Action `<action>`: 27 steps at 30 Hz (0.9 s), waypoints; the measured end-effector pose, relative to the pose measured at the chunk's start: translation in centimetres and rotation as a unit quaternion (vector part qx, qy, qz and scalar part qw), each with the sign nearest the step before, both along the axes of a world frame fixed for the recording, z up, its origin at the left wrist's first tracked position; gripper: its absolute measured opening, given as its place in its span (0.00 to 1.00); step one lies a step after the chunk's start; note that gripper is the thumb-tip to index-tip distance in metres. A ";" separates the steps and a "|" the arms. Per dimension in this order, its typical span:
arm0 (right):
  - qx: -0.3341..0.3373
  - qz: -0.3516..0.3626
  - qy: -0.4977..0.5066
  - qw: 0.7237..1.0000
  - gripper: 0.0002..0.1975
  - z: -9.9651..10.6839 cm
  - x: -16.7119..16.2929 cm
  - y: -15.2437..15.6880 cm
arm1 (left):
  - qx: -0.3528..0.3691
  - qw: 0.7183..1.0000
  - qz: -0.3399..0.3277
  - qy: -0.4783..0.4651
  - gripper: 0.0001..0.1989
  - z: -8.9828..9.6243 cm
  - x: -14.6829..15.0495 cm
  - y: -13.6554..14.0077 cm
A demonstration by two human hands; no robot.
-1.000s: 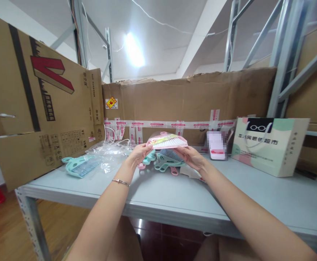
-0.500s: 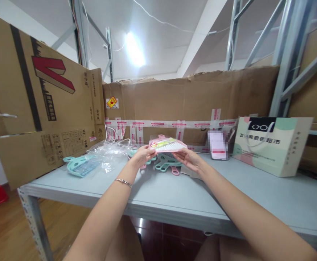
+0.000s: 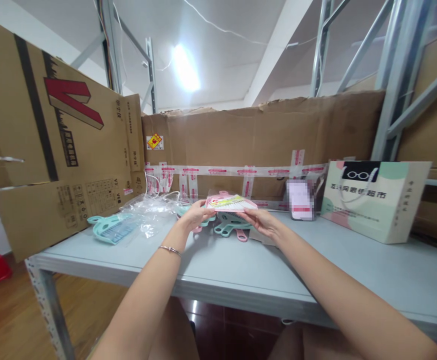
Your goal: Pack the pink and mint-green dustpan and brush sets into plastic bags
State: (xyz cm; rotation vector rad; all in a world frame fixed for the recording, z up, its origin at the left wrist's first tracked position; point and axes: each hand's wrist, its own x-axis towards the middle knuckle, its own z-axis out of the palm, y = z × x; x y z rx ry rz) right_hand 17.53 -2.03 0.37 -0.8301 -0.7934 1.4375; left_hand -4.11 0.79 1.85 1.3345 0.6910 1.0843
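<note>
Between my two hands is a pink dustpan and brush set in clear plastic wrap, with white bristles and a yellow label. My left hand grips its left edge. On the opposite edge, my right hand is closed with the thumb on top. The set is held above the table, its bristle side towards me. Below and behind it lie several more sets, among them a green dustpan and a pink handle, partly hidden by my hands and the held set.
A green dustpan and brush lies at left beside crumpled clear plastic bags. Along the back of the grey table stands a long cardboard box. A phone and a printed paper bag stand at right; a large carton stands left.
The pink set has tilted flatter and dropped slightly, so less of its bristles shows. Both hands keep their hold at its edges.
</note>
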 end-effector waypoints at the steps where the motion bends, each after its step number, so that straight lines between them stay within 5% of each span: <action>1: -0.005 -0.002 -0.001 1.000 0.10 0.0 0.0 0.0 | 0.010 1.000 0.016 -0.005 0.19 0.0 0.1 0.0; 6: -0.016 -0.005 -0.008 1.000 0.06 -0.3 0.1 0.1 | 0.031 0.995 0.094 -0.019 0.21 0.3 0.4 -0.2; 12: -0.012 0.016 -0.026 0.999 0.06 -0.5 0.1 0.4 | 0.033 0.998 0.060 -0.001 0.26 0.3 0.6 -0.4; 18: -0.042 0.018 -0.024 0.999 0.10 0.1 -0.2 -0.4 | 0.134 0.987 0.064 0.058 0.35 0.2 0.1 -0.4; 22: -0.048 0.011 0.000 0.999 0.13 0.6 -0.6 -1.0 | 0.139 0.986 0.046 0.083 0.39 0.9 -0.7 -0.9; 27: -0.042 0.016 -0.008 0.999 0.12 0.8 -0.9 -1.3 | 0.170 0.978 0.088 0.080 0.37 0.9 -0.4 -0.7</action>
